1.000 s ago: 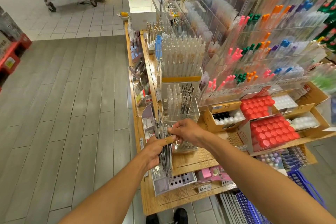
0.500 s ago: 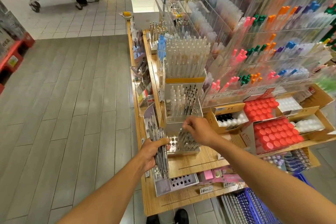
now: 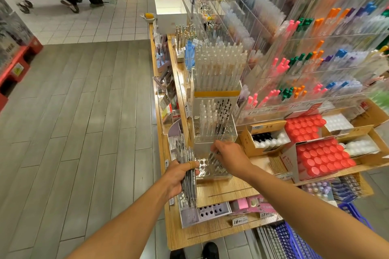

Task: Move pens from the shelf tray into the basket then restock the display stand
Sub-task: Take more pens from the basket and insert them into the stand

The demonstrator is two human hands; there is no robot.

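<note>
The shelf [image 3: 227,190] is your reference; everything below is placed against it. At the shelf's lower right, below its edge, the blue basket [image 3: 294,242] sits partly out of frame. On the shelf top, the clear stand [image 3: 212,166] shows open holes on its left side and pens on its right.

Your left hand [image 3: 179,176] grips a thick bundle [image 3: 188,176] of pens at the shelf's front-left edge, thumb across them. Your right hand [image 3: 229,156] is over the stand, fingers pinching one pen [image 3: 213,156] angled toward a hole.

Risks, as judged:
- The bundle is held at one point only; loosening your thumb would likely spill pens onto the floor.
- An angled entry may miss the hole or knock neighbouring pens.
- The stand looks light; pressing sideways could shift it.
</note>
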